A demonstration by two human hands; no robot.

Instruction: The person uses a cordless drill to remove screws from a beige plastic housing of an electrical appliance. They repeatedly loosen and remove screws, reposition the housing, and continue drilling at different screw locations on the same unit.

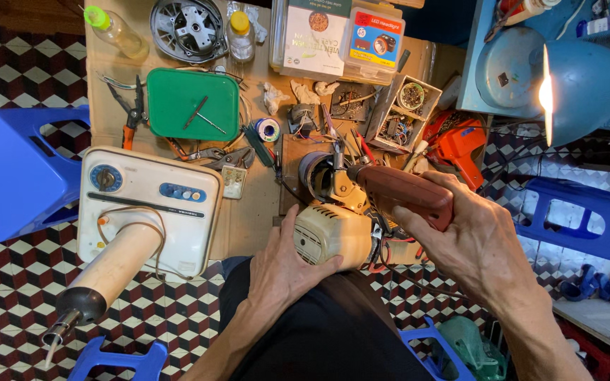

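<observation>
The left hand (287,257) has its fingers wrapped around a cream motor (330,233) over the lap; the right hand (453,226) grips a brown drill (400,192), tip at the motor's top, beside the green tray (192,104).

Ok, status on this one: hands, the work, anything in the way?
Left hand steadies cream motor housing. Right hand holds brown drill on it. Loose tools crowd the bench behind.

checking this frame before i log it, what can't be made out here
Head view:
- Tool tip of the brown drill: hidden behind the fan motor.
- Right hand fingers: wrapped under the drill.
- Left hand palm: pressed against the motor.
- Component box contents: too small.
</observation>
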